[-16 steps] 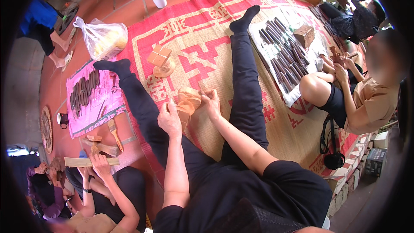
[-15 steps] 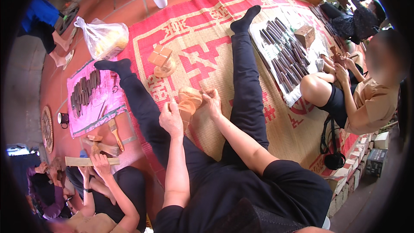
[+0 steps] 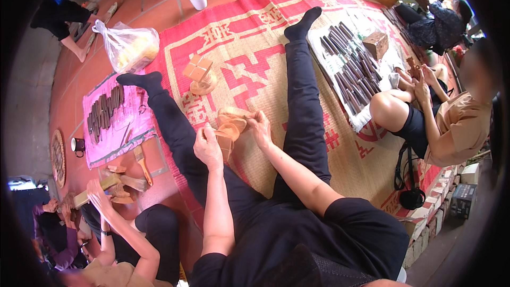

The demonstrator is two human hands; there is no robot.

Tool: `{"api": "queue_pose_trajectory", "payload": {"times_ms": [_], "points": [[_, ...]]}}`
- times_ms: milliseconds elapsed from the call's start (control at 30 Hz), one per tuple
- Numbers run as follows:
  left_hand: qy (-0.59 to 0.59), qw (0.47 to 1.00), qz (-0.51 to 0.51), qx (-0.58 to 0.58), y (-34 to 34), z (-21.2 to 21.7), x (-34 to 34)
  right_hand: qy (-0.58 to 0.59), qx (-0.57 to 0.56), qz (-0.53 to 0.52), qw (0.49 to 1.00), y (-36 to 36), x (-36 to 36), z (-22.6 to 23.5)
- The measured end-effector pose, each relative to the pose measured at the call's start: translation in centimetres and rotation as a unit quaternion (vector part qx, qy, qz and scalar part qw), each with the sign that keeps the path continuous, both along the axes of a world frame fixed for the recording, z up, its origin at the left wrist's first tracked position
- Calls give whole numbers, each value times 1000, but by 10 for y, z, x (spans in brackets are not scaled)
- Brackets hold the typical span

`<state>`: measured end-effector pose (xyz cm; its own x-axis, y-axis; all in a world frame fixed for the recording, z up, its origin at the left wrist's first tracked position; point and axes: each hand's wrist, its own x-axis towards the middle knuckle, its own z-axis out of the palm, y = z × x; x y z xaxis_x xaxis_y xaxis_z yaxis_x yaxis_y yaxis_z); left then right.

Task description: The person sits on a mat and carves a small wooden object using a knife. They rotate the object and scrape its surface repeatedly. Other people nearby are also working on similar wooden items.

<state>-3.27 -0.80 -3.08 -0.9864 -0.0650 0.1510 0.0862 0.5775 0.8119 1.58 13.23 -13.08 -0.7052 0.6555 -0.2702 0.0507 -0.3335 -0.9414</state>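
Between my spread legs I hold a light wooden carving (image 3: 229, 129), with rounded upper shapes and a squared block at its lower end. My left hand (image 3: 207, 148) is closed on its left side by the block. At its upper right edge my right hand (image 3: 260, 128) is closed, its fingertips against the wood; whether they pinch anything else is too small to tell. Beyond them on the mat sits another wooden piece, a block (image 3: 197, 67) marked with crossing lines above a rounded part (image 3: 204, 83).
A red and tan woven mat (image 3: 255, 167) lies under me. Many dark-handled carving tools (image 3: 353, 69) rest on a white cloth at right, others (image 3: 106, 107) on a pink cloth at left. A plastic bag (image 3: 130, 48) and brush (image 3: 142, 165) lie left. People work on both sides.
The carving and both my hands have shifted slightly, the carving tilting a little. At lower left a person's hands and long wooden piece have turned. The standing person at upper left has moved.
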Motion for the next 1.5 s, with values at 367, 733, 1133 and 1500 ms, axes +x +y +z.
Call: {"api": "queue_pose_trajectory", "payload": {"times_ms": [367, 733, 1133, 1500], "points": [[-2, 1000, 7, 21, -3, 1, -1, 86, -57, 6, 995, 5, -7, -5], [9, 1000, 0, 6, -3, 0, 3, 7, -117, -39, 992, 22, -24, -2], [43, 999, -23, -11, 2, 0, 4, 8, -113, -79, 990, 37, -34, -8], [45, 997, -49, -48, 11, 7, 5, -84, 29, -54, 995, 43, -39, -29]]}}
